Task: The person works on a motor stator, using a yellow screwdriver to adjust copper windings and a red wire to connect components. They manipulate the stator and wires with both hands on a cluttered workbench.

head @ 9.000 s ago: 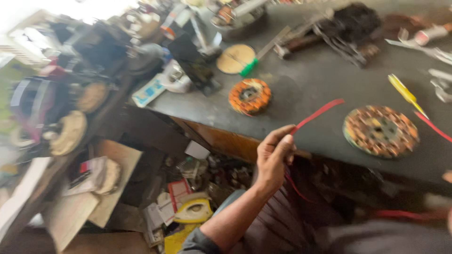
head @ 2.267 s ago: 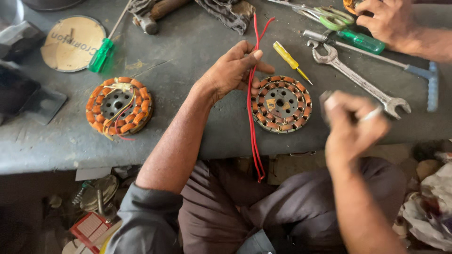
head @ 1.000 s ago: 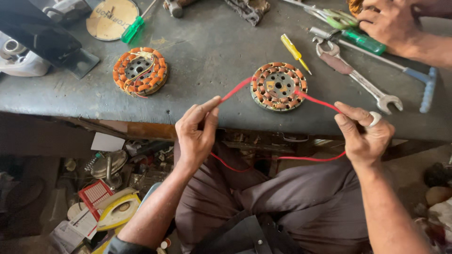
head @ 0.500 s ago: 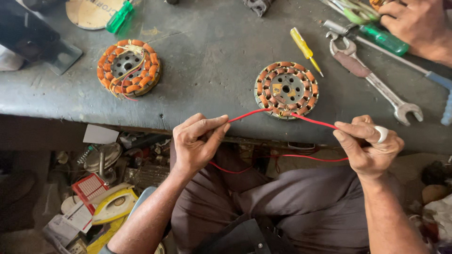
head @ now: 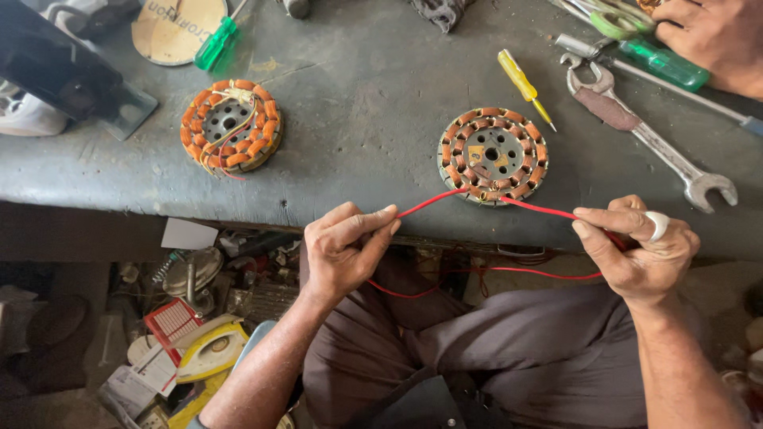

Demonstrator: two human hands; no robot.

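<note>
Clearly the red wire (head: 445, 199) is a light, limp thing: it runs up from each of our hands to the near rim of the copper-wound stator (head: 493, 155), and spare lengths sag in loops below the bench edge, over our lap. We judge it thin and soft enough to bend wherever we pinch it, and its smooth insulation may slip through a loose hold, so a firm pinch close to the stator seems the best place to take it. Our left hand (head: 346, 250) has thumb and fingertips closed together on the wire just short of the stator's near left side. Our right hand (head: 636, 250), with a pale wrap on one finger, clamps the other run to the stator's near right. The stator itself looks heavy and rigid, lying flat on the grey bench (head: 366, 95), though we judge its copper coils could be scratched or nicked.

Well left of the stator lies a second stator (head: 230, 127) with orange windings and loose leads. Just beyond the stator's far right edge lies a yellow-handled screwdriver (head: 520, 79), and farther right a long spanner (head: 644, 131). Beyond the spanner, another person's hand (head: 715, 32) rests near a green-handled screwdriver (head: 664, 63).
</note>
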